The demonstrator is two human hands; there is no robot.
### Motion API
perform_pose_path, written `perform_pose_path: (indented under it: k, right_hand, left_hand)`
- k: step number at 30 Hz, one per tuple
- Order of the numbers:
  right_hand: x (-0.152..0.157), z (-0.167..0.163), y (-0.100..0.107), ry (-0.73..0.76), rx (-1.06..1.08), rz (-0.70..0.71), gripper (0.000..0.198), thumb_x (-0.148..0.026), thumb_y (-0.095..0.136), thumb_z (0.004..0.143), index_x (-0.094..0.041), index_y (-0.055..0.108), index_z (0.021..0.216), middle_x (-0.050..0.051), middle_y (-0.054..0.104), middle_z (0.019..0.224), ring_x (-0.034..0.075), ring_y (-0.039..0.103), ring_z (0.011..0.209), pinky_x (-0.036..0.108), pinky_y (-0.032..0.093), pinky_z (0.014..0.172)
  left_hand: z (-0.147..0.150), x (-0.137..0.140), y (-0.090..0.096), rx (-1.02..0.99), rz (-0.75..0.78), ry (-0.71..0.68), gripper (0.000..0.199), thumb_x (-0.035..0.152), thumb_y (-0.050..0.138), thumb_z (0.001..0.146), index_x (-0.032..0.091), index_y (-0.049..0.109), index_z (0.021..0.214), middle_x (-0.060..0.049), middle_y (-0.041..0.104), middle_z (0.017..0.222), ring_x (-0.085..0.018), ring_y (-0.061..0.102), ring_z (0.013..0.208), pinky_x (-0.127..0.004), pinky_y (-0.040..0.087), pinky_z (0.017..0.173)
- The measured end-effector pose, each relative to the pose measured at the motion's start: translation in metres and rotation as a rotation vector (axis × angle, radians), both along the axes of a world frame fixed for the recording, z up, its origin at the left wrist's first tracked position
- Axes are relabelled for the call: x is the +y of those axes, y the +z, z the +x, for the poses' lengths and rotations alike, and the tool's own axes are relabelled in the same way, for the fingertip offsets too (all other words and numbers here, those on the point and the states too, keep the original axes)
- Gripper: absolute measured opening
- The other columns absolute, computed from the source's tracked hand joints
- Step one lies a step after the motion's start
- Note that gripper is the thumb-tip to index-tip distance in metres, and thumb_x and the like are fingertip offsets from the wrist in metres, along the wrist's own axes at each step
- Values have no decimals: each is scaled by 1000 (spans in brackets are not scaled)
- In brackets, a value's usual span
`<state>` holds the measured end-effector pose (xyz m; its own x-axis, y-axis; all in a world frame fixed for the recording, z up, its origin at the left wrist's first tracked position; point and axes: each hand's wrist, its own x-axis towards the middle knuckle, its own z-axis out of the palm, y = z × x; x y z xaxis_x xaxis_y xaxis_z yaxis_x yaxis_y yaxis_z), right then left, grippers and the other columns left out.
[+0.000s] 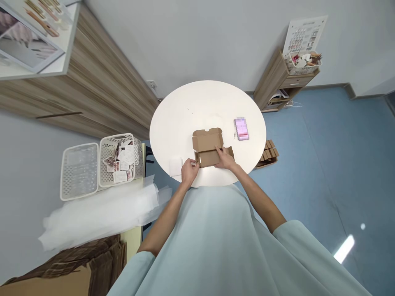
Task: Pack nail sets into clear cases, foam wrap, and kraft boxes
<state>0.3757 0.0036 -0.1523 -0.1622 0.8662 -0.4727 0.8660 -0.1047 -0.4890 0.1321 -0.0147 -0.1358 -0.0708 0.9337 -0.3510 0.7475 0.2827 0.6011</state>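
A brown cardboard box, partly folded, lies on the round white table with its lid panel opened away from me. At its near left corner, my left hand is closed, pinching the side flap. My right hand grips the right part of the box, fingers reaching over its inner panel; a side flap sticks out beyond that hand. Left of my left hand, a thin white sheet or pouch rests near the table edge. A phone-like item with a pixelated pink screen lies to the right.
On the left are an open white basket of cards, a heap of white translucent bags and stacked brown cardboard. A carton of folded boxes stands on the floor at right, below a small wooden cabinet.
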Motion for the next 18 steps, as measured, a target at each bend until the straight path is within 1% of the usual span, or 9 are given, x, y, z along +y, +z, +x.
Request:
perform_pose_path:
  k: [3,5,8,12,15,18]
  right_hand:
    - [0,-1,0,-9,-3,-13,126,-39,89,77,-32,8,173,22,16,175,41,60,135,46,59,95]
    - [-1,-1,1,-12,4,-20,128,-39,90,76,-33,7,173,22,14,176,42,58,138,46,59,96]
    - [-1,0,1,-9,25,-28,134,-39,94,73,-34,5,173,22,10,177,44,54,143,48,57,101]
    - [0,2,0,-7,60,-31,139,-43,96,70,-34,5,173,23,7,177,45,49,148,51,53,108]
    - [2,4,-1,-3,76,-28,139,-44,97,69,-33,6,173,24,7,177,44,47,150,52,51,111]
    - [3,5,-1,-5,72,-25,138,-44,97,69,-34,7,173,22,8,177,43,46,151,51,51,111]
  left_hand:
    - [12,2,3,-41,1,-36,29,49,68,95,24,61,108,-7,75,115,-25,74,98,-36,52,88]
    - [18,3,2,-48,15,-44,31,51,65,96,24,60,110,-8,73,122,-23,73,94,-36,52,86]
    - [22,8,-4,-10,4,-25,23,40,62,98,23,57,112,-8,74,120,-23,72,91,-36,51,86]
    - [22,13,-10,50,-62,-14,15,34,64,94,24,56,104,-6,76,108,-26,71,102,-35,50,85]
    - [22,15,-9,81,-113,-24,8,29,62,93,25,56,97,-6,77,103,-27,71,99,-35,49,80]
    - [22,16,-5,149,-152,-44,6,29,60,94,25,57,93,-7,77,100,-29,71,96,-35,48,75]
